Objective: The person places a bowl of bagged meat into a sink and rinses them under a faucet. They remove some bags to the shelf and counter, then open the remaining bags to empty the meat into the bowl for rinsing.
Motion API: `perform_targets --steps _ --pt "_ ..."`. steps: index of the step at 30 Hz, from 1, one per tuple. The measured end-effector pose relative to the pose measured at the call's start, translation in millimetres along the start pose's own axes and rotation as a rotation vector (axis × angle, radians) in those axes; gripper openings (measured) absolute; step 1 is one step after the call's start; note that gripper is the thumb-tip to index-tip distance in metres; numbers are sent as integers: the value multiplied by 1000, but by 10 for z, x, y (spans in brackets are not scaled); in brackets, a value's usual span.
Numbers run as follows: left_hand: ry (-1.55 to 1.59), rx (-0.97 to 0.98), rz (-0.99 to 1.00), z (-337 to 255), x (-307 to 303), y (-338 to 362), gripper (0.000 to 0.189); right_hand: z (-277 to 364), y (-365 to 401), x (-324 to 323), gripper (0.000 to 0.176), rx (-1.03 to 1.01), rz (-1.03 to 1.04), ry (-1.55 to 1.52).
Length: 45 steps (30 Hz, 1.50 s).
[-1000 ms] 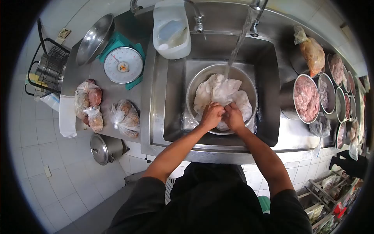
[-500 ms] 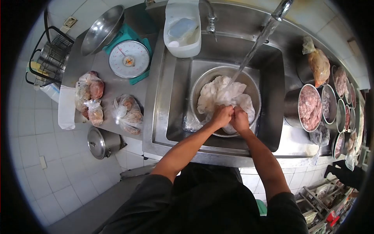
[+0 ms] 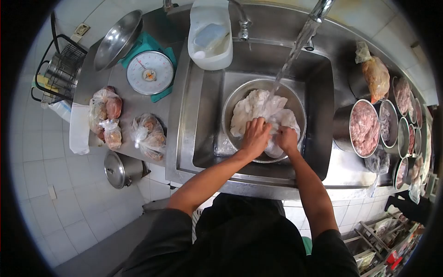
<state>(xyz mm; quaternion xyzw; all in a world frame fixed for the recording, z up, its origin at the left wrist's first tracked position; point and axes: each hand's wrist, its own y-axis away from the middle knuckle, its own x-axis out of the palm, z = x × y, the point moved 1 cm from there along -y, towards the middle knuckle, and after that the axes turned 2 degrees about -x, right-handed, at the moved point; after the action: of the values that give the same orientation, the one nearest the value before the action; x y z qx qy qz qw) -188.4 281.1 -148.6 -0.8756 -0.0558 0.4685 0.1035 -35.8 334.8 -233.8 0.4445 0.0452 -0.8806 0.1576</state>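
Note:
A metal bowl (image 3: 224, 121) sits in the sink, holding a pale, lumpy mass (image 3: 251, 105) that looks partly wrapped in a clear plastic bag (image 3: 273, 148). Over the near side of this mass is my left hand (image 3: 257, 137), its fingers curled into the plastic. Just to its right, my right hand (image 3: 287, 140) is closed in a fist on the same bag, fingertips hidden. Running water (image 3: 288, 60) falls from the faucet (image 3: 321, 10) onto the mass. What exactly the pale stuff is, I cannot make out.
Left of the sink basin (image 3: 318, 115) stand a dial scale (image 3: 150, 73) and bagged meat (image 3: 113, 108). A white plastic container (image 3: 210, 59) rests at the basin's back left corner. On the right are several metal pots, one full of pinkish meat (image 3: 364, 127).
My hands, pressed together before, have come apart; the left moved slightly left and up with its fingers loosened. The whole view has shifted a little.

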Motion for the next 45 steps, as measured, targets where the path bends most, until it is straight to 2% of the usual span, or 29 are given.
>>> perform_targets --steps 3,4,5,8,10,11,12,14,17,18,20,21,23,26,28,31,32,35,36,39,40,43,45 --pt "-76 206 300 1 196 334 27 -43 -33 90 15 42 -4 -45" --pt "-104 145 356 -35 248 388 39 -38 -62 135 16 32 -19 -67" --pt "-121 82 292 -14 302 352 39 -50 -105 165 17 21 -32 -87" --pt "-99 -63 148 101 453 333 39 91 -205 212 15 234 11 -180" --pt "-150 -73 264 248 568 319 40 -301 -233 513 15 89 191 -175" --pt "-177 -71 316 300 618 287 40 -348 -266 529 15 150 230 -279" --pt "-117 -90 263 310 643 268 37 -386 -296 537 15 216 263 -379" --pt "1 -142 150 287 731 247 29 -221 -212 331 14 623 258 -788" --pt "51 -228 96 366 867 156 17 -313 -223 307 14 668 428 -961" --pt "41 -192 -6 422 960 154 14 -244 -198 255 14 589 421 -911" --pt "78 -186 21 323 779 91 14 -86 -104 24 14 433 400 -810" --pt "96 -187 39 296 700 97 14 -87 -77 3 14 268 318 -639" --pt "244 -202 12 405 968 198 15 -122 15 9 17 -65 167 -313" --pt "321 -185 -19 304 803 97 13 -193 -8 154 24 -370 -22 -81" --pt "348 -141 -63 266 805 96 11 -130 -1 137 25 -389 -35 -86" --pt "392 -220 62 362 1002 99 12 -233 -37 160 25 -350 46 -272" --pt "456 -318 156 346 908 47 14 -332 -33 174 27 -356 73 -336" --pt "362 -218 20 445 1247 55 15 -300 -61 36 34 -264 129 -488" --pt "270 -140 63 467 1252 27 19 -242 -54 4 37 -212 152 -535" --pt "428 -354 277 374 1051 4 30 -229 -74 96 42 -355 106 -350" --pt "335 -286 119 386 1147 41 29 -91 -92 13 39 -418 123 -255" --pt "225 -220 148 451 1228 -9 24 71 -15 40 38 -336 60 -88" --pt "237 -229 224 384 1108 -35 23 14 -8 84 36 -335 46 -85"
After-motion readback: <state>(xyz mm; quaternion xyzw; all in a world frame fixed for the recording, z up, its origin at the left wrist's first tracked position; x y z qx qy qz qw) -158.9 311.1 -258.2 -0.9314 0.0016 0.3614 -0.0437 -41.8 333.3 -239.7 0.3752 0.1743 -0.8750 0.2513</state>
